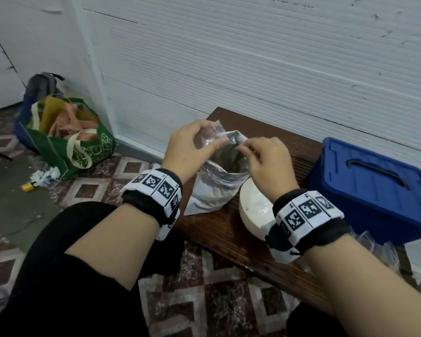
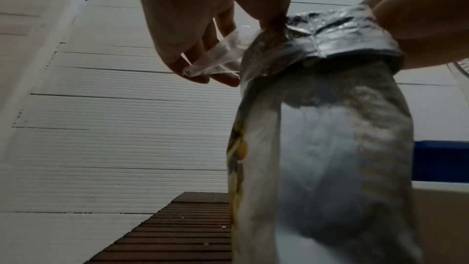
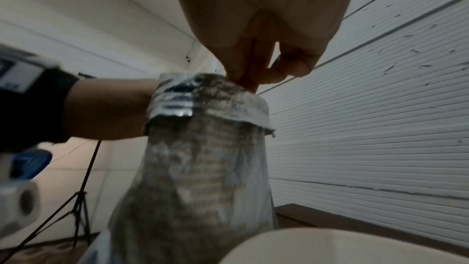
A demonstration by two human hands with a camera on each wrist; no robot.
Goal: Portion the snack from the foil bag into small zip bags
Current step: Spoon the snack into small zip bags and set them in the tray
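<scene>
Foil bag is standing upright on the dark wooden tabletop, mouth open, top edge folded outward into a cuff. Brown snack pieces are showing through a clear strip along its side in the left wrist view.

Small zip bag, clear plastic, is being held just above the foil bag's mouth, between the two hands.

Left hand: fingers are curling round and pinching the zip bag's left side; crumpled clear plastic is showing between them in the left wrist view.

Right hand: thumb and fingers are pressing together, pinching at the bag rims. Whether they are also catching the foil cuff, cannot tell.

White bowl is sitting on the tabletop just beside the foil bag, under the right wrist. Blue lidded box is standing further right. More clear bags are lying near the box's front edge. Green tote is resting on the patterned floor to the left.
</scene>
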